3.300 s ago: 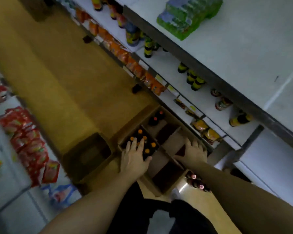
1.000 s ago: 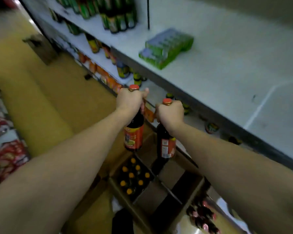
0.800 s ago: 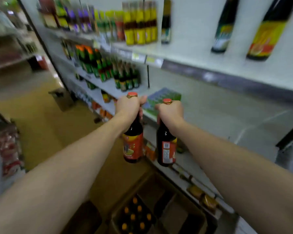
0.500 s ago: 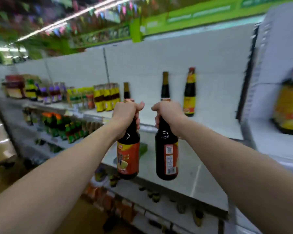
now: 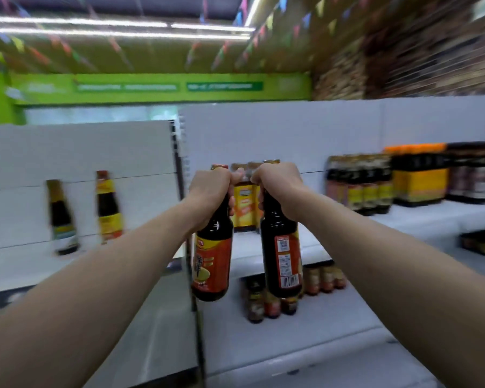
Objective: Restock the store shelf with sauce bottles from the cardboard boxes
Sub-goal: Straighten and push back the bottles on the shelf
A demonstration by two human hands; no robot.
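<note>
Honestly not much is reading cleanly here, the blur is eating most of it. The left bottle [image 5: 212, 247], which the left hand [image 5: 210, 189] is gripping by the neck, is showing an orange-red label with one big Chinese character, but I'm not making out which. The right bottle [image 5: 282, 247] in the right hand [image 5: 277, 183] is facing its back label out: a QR-type square up top, a barcode low down, and fine print that's too small. The green banner [image 5: 163, 86] overhead is carrying white lettering, all smeared. The yellow-label shelf bottles [image 5: 245, 203] are staying unreadable too.
</note>
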